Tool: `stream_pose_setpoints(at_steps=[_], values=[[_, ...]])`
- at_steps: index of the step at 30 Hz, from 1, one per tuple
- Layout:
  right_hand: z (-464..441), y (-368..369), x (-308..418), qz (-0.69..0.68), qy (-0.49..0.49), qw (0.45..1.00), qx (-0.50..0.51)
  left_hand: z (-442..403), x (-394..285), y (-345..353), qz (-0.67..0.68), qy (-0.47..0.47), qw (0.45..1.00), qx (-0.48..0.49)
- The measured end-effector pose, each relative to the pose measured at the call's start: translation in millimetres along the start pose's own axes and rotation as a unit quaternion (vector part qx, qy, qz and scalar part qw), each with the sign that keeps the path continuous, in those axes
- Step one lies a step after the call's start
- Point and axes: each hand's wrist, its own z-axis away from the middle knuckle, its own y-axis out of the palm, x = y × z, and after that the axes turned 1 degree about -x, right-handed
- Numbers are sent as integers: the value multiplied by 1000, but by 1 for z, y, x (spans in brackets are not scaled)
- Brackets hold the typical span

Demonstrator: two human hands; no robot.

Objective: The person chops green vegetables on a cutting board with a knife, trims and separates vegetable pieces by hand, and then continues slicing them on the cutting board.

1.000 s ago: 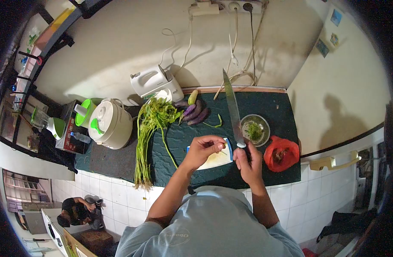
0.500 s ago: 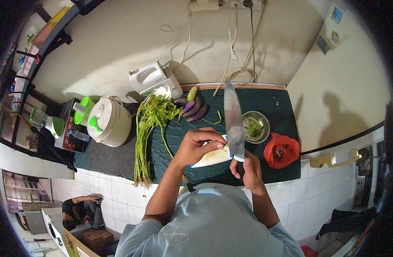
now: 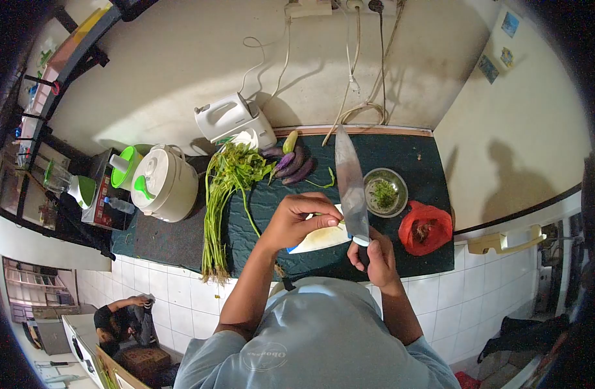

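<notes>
My right hand [image 3: 378, 259] is closed around the handle of a large kitchen knife [image 3: 351, 175], its broad blade pointing up and away from me. Over the white cutting board [image 3: 315, 242], my left hand [image 3: 299, 222] pinches a thin green stem [image 3: 337, 222] between thumb and fingers, left of the blade. The blade hides the board's right part. Just right of the knife, a metal bowl [image 3: 402, 183] holds chopped greens [image 3: 384, 193]. To the left lies a long bunch of leafy green stalks [image 3: 218, 220] with roots toward me.
Eggplants [image 3: 299, 166] lie by a white hand mixer [image 3: 231, 120] at the back. A rice cooker [image 3: 171, 185] stands left, a red plastic bag [image 3: 433, 223] right. Cables [image 3: 349, 107] hang down the wall. Another person [image 3: 126, 324] sits low at the lower left.
The knife blade has tilted slightly left, its tip shifting left. My left hand has barely moved and still pinches the stem. The person at lower left has shifted a little.
</notes>
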Motion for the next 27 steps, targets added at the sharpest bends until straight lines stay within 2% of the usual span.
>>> stream_pose_setpoints(at_steps=[17, 27], values=[[-2, 6, 6, 31, 2, 1000, -2, 0, 1, -5, -9, 7, 1000, 20], [4, 10, -5, -26, 8, 1000, -6, 0, 5, -2, 4, 48, 999, 13]])
